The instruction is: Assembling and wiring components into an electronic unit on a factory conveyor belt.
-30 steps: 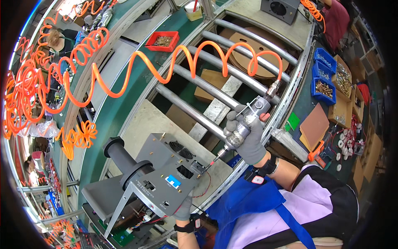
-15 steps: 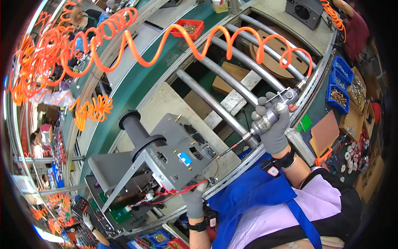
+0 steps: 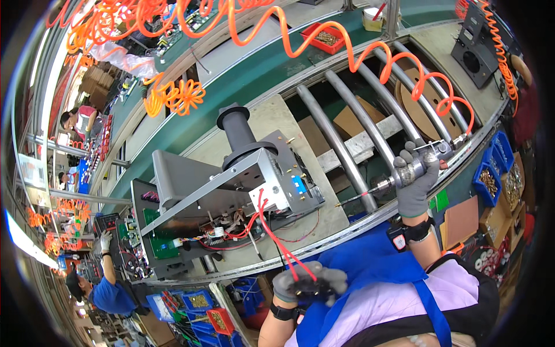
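Note:
My right hand (image 3: 413, 195), in a grey glove, is wrapped round a silver pneumatic screwdriver (image 3: 409, 172). Its long thin bit points left, its tip apart from the grey metal machine (image 3: 196, 188). Close to my apron, my gloved left hand (image 3: 283, 285) grips a small black part (image 3: 312, 288), blurred by motion. Two red wires (image 3: 272, 234) run from that part up into the machine's open side. A black flanged spool (image 3: 239, 133) stands out of the machine, and a green circuit board (image 3: 165, 246) shows at its lower left.
Under the machine lies a pale board (image 3: 283, 118), beside steel rollers (image 3: 341, 144). An orange coiled air hose (image 3: 352, 61) hangs over the line to the screwdriver. Blue screw bins (image 3: 488, 182) stand right. A red screw tray (image 3: 324, 38) sits far back. A co-worker (image 3: 113, 296) works at lower left.
My left hand has left the machine's edge and moved down and right, now holding the black wired part. The screwdriver bit has come away from the machine. The whole view has shifted and turned.

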Action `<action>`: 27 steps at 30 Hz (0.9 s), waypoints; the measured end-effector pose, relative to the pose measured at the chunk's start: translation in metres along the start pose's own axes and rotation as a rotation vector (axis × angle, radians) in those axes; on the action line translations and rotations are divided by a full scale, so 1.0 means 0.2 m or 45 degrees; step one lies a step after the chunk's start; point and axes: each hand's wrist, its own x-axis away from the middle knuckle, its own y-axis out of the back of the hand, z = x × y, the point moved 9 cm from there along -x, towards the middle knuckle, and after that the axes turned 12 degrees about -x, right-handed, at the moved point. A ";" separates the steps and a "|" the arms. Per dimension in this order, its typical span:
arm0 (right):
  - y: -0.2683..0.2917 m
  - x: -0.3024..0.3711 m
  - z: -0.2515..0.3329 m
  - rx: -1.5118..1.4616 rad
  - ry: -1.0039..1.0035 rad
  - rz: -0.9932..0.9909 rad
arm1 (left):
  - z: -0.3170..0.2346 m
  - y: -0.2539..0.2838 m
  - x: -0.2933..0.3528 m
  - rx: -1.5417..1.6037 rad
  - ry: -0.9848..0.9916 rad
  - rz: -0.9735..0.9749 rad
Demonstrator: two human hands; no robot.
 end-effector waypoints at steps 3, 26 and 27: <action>0.00 0.00 0.00 0.059 0.000 0.000 | -0.03 -0.12 0.02 0.013 -0.113 0.234; 0.03 0.03 -0.08 0.106 0.072 -0.211 | -0.40 0.70 -0.12 -1.631 -0.174 -1.231; 0.04 0.02 -0.09 0.137 0.066 -0.234 | -0.43 0.69 -0.12 -1.745 -0.164 -1.160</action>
